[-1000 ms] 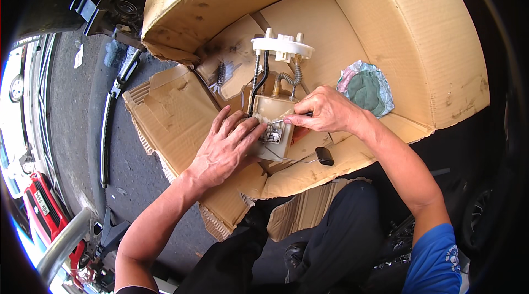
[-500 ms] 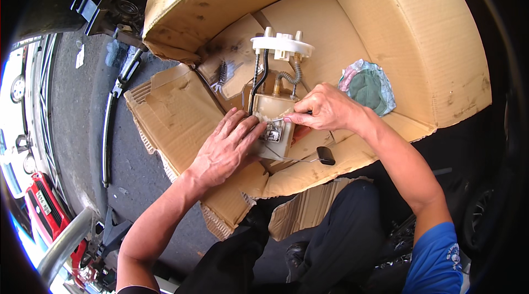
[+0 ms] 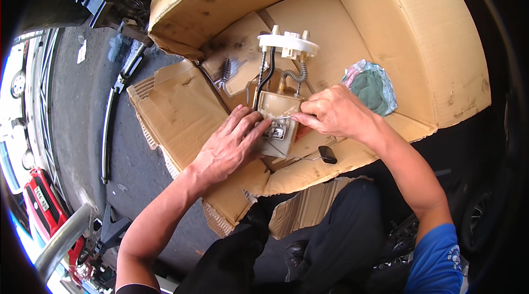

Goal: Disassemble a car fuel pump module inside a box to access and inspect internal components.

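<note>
A fuel pump module (image 3: 280, 104) lies in a cardboard box, its round white flange (image 3: 291, 46) on the far side. Black and grey ribbed hoses link the flange to the cream housing. My left hand (image 3: 228, 141) grips the housing's left side, fingertips near the sender unit (image 3: 277, 130). From there a thin wire arm runs right to a black float (image 3: 327, 154). In my closed right hand (image 3: 337, 112) is a thin metal tool (image 3: 282, 117); its shaft points left across the housing just above the sender unit. The tool's handle is hidden in my fingers.
The cardboard box (image 3: 408, 35) has tall far and right walls and torn near flaps. A green-and-pink cloth bundle (image 3: 370, 89) lies right of my right hand. A black spring-like piece (image 3: 225, 71) sits at the far left inside. Outside, a long black-and-silver bar (image 3: 115, 95) rests on the floor.
The pump module sits slightly further right in view, along with the box. My right hand has turned a little and shifted right, with the tool's shaft now lying flatter across the housing.
</note>
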